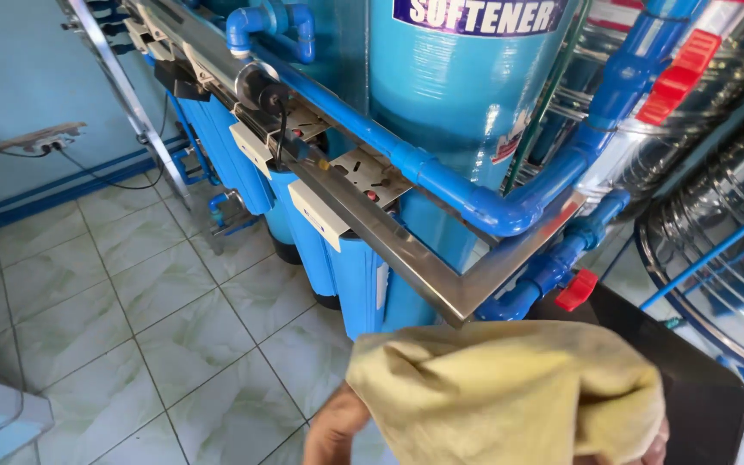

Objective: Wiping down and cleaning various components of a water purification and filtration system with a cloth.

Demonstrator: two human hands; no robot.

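Gripping a bunched yellow cloth (510, 392) low in frame, your hand (335, 426) closes under its folds; which hand it is cannot be told. Just beyond runs a steel frame rail (406, 254), then blue pipes (441, 176) and the blue tank (467, 95).

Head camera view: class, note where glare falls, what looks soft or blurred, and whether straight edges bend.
Head view: daylight glare streaks the blue tank and steel frame rail; the yellow cloth near the lens looks soft, hiding most of one hand; the rail and blue pipe look straight, without clear bending.
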